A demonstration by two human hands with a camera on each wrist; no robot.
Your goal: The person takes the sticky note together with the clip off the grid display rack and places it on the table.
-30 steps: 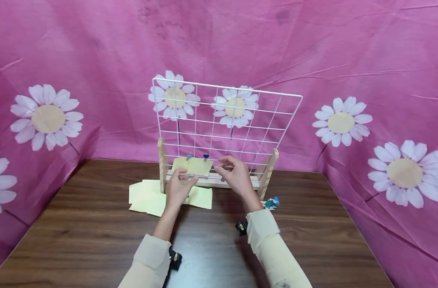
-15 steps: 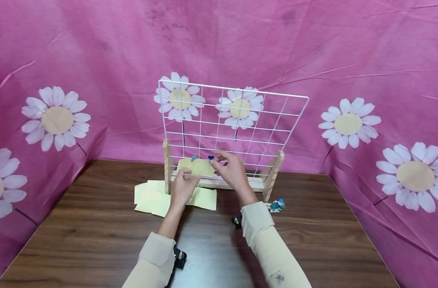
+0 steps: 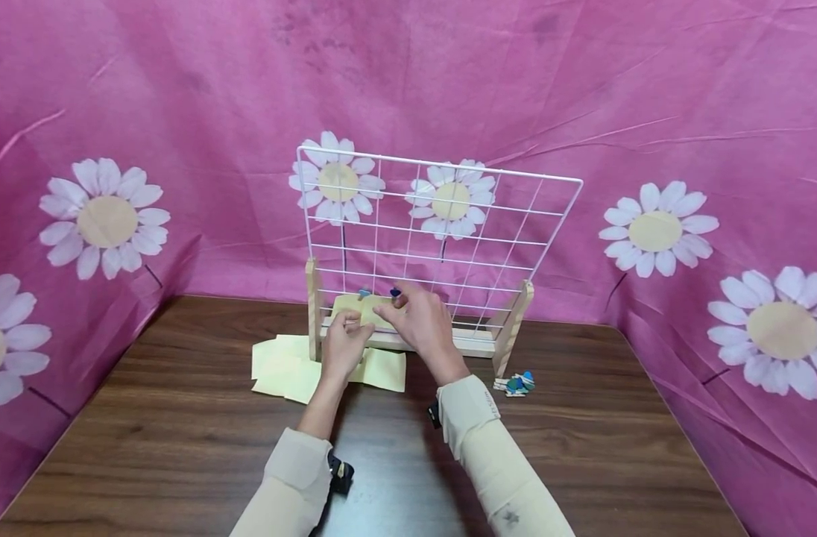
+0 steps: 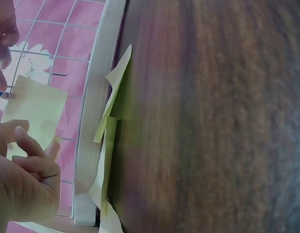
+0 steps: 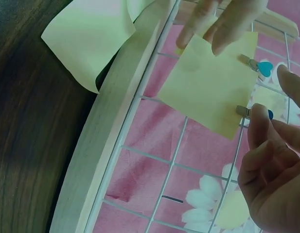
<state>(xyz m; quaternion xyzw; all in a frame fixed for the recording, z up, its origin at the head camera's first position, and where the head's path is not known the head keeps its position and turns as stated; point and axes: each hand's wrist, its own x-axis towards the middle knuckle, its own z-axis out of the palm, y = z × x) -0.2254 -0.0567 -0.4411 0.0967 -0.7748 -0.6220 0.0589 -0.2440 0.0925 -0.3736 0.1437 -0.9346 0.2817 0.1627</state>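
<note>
Two pale yellow sticky notes hang side by side, slightly overlapping, low on a white wire grid (image 3: 442, 246). The right-hand note (image 5: 208, 82) lies in front. A light-blue heart clip (image 5: 264, 68) and a dark-blue heart clip (image 5: 270, 114) stand at the notes' upper edge, small wooden pegs with hearts on them. My right hand (image 3: 422, 321) is at the dark-blue clip, its forefinger against it and partly covering it, the thumb apart. At the notes' lower edge, my left hand (image 3: 344, 347) touches the paper with loosely bent fingers, thumb and forefinger apart.
Wooden side posts (image 3: 509, 328) and a wooden base bar (image 3: 475, 343) support the grid on a dark wood table (image 3: 180, 440). Loose yellow notes (image 3: 281, 365) lie at the base's front left. A small pile of heart clips (image 3: 518, 383) sits by the right post.
My right hand has moved left to the dark-blue clip, and its thumb now reaches over the front note. The left hand stays near the notes' lower edge. The head view has shifted slightly.
</note>
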